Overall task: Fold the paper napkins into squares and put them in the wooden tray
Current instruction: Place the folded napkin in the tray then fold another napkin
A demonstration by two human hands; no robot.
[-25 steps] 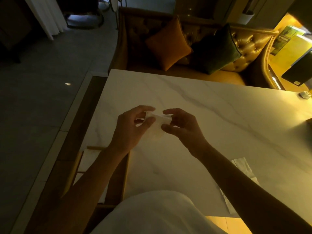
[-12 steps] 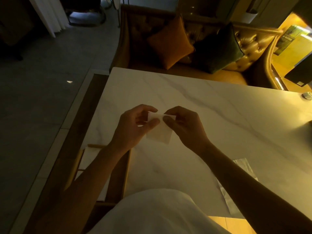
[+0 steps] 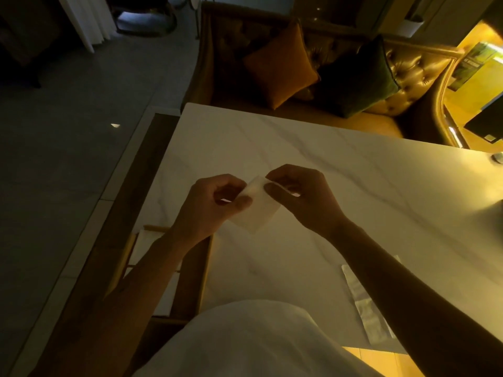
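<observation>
Both hands are up over the table (image 3: 313, 148), towards its left half, with one white napkin (image 3: 260, 213) between them. The left hand (image 3: 215, 205) has its grip closed, thumb and fingertips pinching the napkin's upper left edge. The right hand (image 3: 307, 197) is curled in too, thumb and forefinger nipping the top corner. The napkin hangs as a small folded square, tilted like a diamond, its low corner close to the table. Whether it touches, I cannot tell.

Any writing? A green printed sheet (image 3: 479, 59) lies beyond the table's far right corner. There are marks on it, but they are too small to read.

At the table's left edge lies the wooden tray (image 3: 204, 273), with white sheets (image 3: 144, 240) in it, and the left forearm crosses over it. On the table's near right side lies a silvery wrapper (image 3: 363, 306), half hidden under the right forearm. Beyond the far edge is a tufted sofa (image 3: 408, 66) with an orange cushion (image 3: 280, 63) and a dark green cushion (image 3: 356, 77). A small round object (image 3: 498, 158) is at the table's right edge. A white garment (image 3: 245, 338) covers the near edge.
</observation>
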